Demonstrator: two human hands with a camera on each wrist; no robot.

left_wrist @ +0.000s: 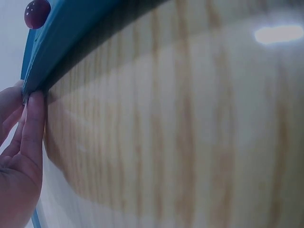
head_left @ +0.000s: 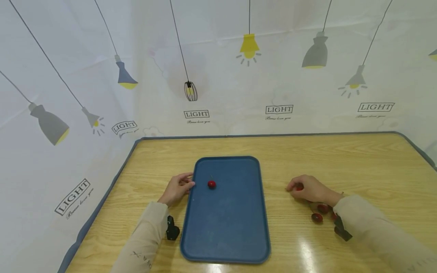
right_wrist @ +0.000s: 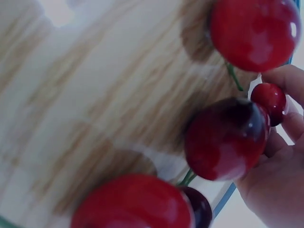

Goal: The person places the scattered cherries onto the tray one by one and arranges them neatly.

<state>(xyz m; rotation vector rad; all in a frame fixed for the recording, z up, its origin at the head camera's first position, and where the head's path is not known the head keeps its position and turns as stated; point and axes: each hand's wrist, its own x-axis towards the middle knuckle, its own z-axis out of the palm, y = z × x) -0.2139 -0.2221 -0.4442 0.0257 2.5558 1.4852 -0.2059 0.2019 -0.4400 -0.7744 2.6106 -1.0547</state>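
A blue rectangular tray point(head_left: 225, 223) lies on the wooden table. My left hand point(head_left: 176, 187) grips its left rim, thumb on one side and fingers on the other, as the left wrist view shows at the rim point(left_wrist: 61, 40). On the tray, near that hand, sits one red cherry point(head_left: 211, 184) with a thin stem. To the right of the tray, my right hand point(head_left: 310, 189) pinches another cherry point(head_left: 299, 186), partly hidden by the fingers. More dark red cherries point(head_left: 316, 218) lie below the right wrist; the right wrist view shows some large and close point(right_wrist: 225, 140), with green stems.
Wood-grain table point(head_left: 375, 163) surrounds the tray, bordered by a blue-grey edge. A pale wall covering point(head_left: 225, 83) with printed lamps stands behind and to the left. Black wrist devices point(head_left: 172, 228) hang under both forearms, the right one close to the cherries.
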